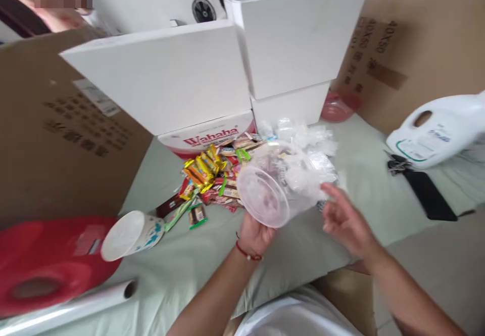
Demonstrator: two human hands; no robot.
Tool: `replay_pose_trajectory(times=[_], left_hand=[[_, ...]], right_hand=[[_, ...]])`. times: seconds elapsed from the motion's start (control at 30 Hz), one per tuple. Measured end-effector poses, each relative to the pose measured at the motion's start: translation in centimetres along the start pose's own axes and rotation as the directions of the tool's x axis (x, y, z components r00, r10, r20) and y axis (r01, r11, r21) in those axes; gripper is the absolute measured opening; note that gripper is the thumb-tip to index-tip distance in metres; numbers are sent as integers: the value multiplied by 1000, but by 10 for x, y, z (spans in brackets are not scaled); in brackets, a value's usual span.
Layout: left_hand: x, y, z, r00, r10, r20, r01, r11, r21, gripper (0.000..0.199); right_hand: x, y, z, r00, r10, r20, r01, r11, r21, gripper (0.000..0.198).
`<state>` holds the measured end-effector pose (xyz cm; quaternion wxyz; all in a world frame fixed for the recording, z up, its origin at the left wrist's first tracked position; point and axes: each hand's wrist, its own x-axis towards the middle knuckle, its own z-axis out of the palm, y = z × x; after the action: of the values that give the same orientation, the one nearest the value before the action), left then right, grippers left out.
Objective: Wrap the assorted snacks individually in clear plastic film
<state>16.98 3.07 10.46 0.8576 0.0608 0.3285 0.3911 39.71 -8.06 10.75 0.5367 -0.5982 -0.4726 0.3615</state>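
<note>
My left hand [257, 235] is closed around the lower side of a clear round plastic tub [263, 197]. The tub is tilted, one round end facing me. To its right, my right hand [346, 222] holds nothing; its index finger is stretched out and the others are partly bent. Behind the tub lies a bunch of clear crumpled plastic [314, 141]. A heap of wrapped snacks [229, 187] spreads to the left, with yellow-wrapped snacks [202, 169] on it. A patterned paper cup [149, 235] lies tipped on its side at the left.
White boxes [291, 43] and a Wahaha carton [215, 134] stand behind, between cardboard sheets [435, 48]. A white jug [435, 129], a black phone [430, 194] and a red bowl [337, 107] are at right. A red jug [56, 265] and plastic roll [83, 303] lie left.
</note>
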Motion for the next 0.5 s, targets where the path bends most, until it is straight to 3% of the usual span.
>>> replay_pose_trajectory(times=[0.03, 0.1, 0.17, 0.2, 0.23, 0.3, 0.37, 0.43, 0.5], left_hand=[[1, -21, -4, 997, -72, 0, 72, 997, 32, 11], [0, -49, -14, 987, -152, 48, 141, 973, 183, 16], [-5, -57, -31, 995, -68, 73, 28, 889, 458, 29], [-9, -54, -42, 995, 42, 85, -86, 784, 615, 35], [-14, -48, -55, 976, 187, 113, -206, 615, 761, 39], [-28, -30, -87, 870, 421, 256, -357, 182, 916, 40], [-46, -14, -121, 759, 513, 402, -380, -152, 912, 31], [-65, -4, -153, 672, 565, 478, -320, -360, 876, 26], [-84, -3, -177, 607, 587, 536, -260, -490, 832, 22]], right_hand=[[-11, -4, 16, 995, 46, 90, -54, 995, 82, 66], [-29, -7, 31, 988, 117, 103, -130, 983, 130, 40], [-39, -9, 24, 994, 97, -58, -96, 995, 17, 29], [-38, -11, 12, 984, 33, -172, -51, 994, -101, 28], [-31, -14, -3, 958, -63, -280, -9, 968, -250, 27], [-1, -20, -41, 865, -296, -405, 28, 835, -550, 26], [52, -26, -80, 824, -435, -362, 26, 668, -744, 23], [120, -33, -110, 816, -477, -327, -20, 542, -840, 19], [190, -43, -129, 861, -423, -282, -65, 458, -886, 19]])
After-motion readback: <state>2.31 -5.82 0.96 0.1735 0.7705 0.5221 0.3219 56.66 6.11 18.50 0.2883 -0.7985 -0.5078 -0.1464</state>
